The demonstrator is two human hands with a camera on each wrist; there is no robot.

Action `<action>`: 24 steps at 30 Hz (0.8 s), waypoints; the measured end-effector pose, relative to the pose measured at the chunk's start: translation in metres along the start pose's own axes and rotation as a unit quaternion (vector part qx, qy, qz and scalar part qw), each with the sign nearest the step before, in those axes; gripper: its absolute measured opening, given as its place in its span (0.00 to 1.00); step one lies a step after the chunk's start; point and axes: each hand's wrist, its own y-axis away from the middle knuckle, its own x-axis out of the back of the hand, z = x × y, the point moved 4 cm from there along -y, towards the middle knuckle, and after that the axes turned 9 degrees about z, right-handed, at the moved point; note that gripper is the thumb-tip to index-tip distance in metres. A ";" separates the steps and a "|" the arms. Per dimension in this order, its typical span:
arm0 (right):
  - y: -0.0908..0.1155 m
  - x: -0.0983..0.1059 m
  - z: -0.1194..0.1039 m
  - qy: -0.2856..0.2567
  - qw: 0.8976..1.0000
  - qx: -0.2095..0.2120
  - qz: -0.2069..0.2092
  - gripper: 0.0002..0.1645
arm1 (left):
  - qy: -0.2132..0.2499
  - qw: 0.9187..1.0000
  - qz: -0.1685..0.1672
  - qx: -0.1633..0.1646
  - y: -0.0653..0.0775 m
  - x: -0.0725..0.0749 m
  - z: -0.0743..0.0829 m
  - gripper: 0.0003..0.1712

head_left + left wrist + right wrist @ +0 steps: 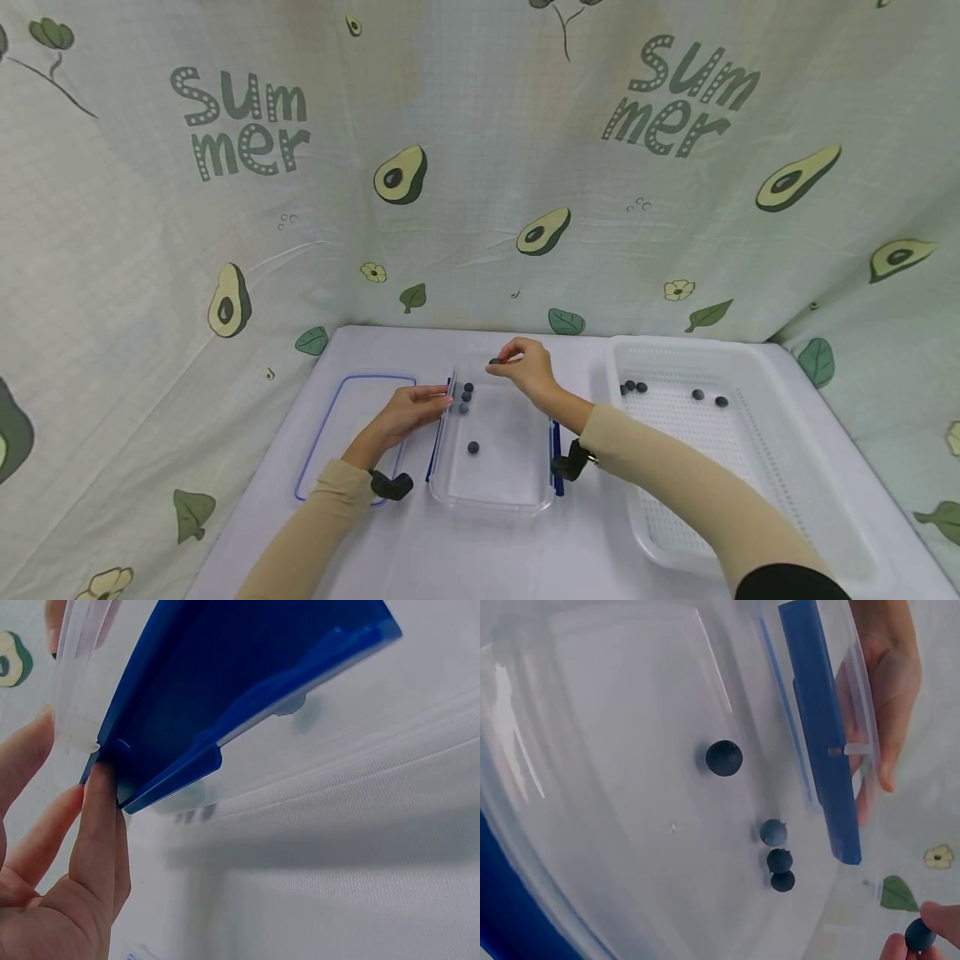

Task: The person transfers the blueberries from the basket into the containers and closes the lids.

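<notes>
A clear plastic container (491, 500) with blue side clasps stands mid-table. Several blueberries (473, 447) lie inside, most of them by its left wall. At that wall my left hand (411, 410) grips the rim, its fingers by the blue clasp (247, 682); in the right wrist view this hand shows partly through the clear wall. My right hand (528, 371) is raised over the container's far end and pinches a blueberry (920, 935) between thumb and fingers.
To the right stands a white perforated basket (757, 467) with several blueberries (698, 394) near its far side. A clear lid with a blue edge (315, 446) lies at the left, partly under my left arm. A printed curtain (465, 275) hangs behind the table.
</notes>
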 end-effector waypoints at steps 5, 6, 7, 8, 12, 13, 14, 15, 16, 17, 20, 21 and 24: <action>0.000 -0.007 -0.002 0.011 1.000 0.008 -0.001 0.14 | -0.005 1.000 0.000 0.000 0.000 0.001 0.001 0.30; 0.000 -0.008 -0.001 0.013 1.000 0.008 -0.001 0.14 | -0.005 1.000 0.000 0.000 0.000 0.001 0.001 0.30; 0.000 -0.010 0.000 0.017 1.000 0.006 -0.002 0.14 | -0.003 1.000 0.000 0.001 0.000 0.001 0.001 0.30; 0.000 -0.011 0.001 0.019 1.000 0.005 -0.003 0.14 | -0.002 1.000 0.000 0.002 0.000 0.001 0.001 0.30; 0.000 -0.016 0.006 0.031 0.999 0.003 -0.011 0.14 | -0.001 1.000 0.001 0.006 0.000 0.001 0.001 0.30; 0.000 -0.017 0.006 0.036 0.999 0.005 -0.012 0.14 | -0.001 1.000 0.002 0.007 0.000 0.001 0.001 0.30; 0.000 -0.018 0.007 0.038 0.999 0.007 -0.013 0.14 | -0.002 1.000 0.003 0.008 0.000 0.001 0.001 0.30; 0.001 -0.019 0.007 0.041 0.999 0.009 -0.014 0.14 | -0.003 1.000 0.004 0.008 0.000 0.001 0.001 0.30; 0.001 -0.019 0.007 0.044 0.999 0.011 -0.014 0.14 | -0.004 1.000 0.005 0.008 0.000 0.001 0.001 0.30; 0.001 -0.019 0.007 0.046 0.999 0.012 -0.016 0.14 | -0.004 1.000 0.006 0.010 0.000 0.001 0.001 0.30; 0.002 -0.020 0.007 0.049 0.999 0.012 -0.020 0.14 | -0.007 1.000 0.007 0.008 0.000 0.000 0.001 0.30; 0.003 -0.020 0.006 0.050 0.998 0.012 -0.022 0.14 | -0.007 1.000 0.007 0.008 0.000 0.000 0.001 0.30; 0.003 -0.020 0.005 0.054 0.998 0.013 -0.024 0.14 | -0.008 1.000 0.007 0.006 0.000 0.000 0.001 0.29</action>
